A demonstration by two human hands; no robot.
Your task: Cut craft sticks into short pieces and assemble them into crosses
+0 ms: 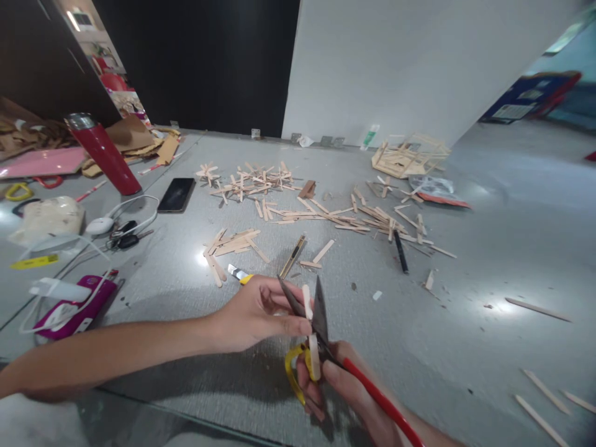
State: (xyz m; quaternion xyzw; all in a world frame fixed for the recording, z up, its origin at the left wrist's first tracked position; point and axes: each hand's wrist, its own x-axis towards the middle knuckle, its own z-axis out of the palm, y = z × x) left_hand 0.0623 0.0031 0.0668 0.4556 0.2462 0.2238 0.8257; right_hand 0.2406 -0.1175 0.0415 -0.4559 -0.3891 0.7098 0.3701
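My left hand (261,313) pinches a short wooden craft stick (315,361) between thumb and fingers. The stick stands roughly upright in the view, between the parted blades of a pair of scissors (320,313). My right hand (351,379) grips these scissors, which have one yellow handle loop and one red handle. Part of the stick is hidden behind my left thumb. Just beyond my left hand lie a yellow utility knife (238,273) and a second, brass-coloured cutter (293,256). Two loose sticks (323,251) rest a little to the right of that cutter.
Piles of craft sticks (251,183) spread across the grey floor ahead, with a stick-built frame (410,158) by the wall. A black pen (400,251) lies to the right. On the left are a phone (176,194), a red flask (105,155), keys, cables and a purple power bank (77,310).
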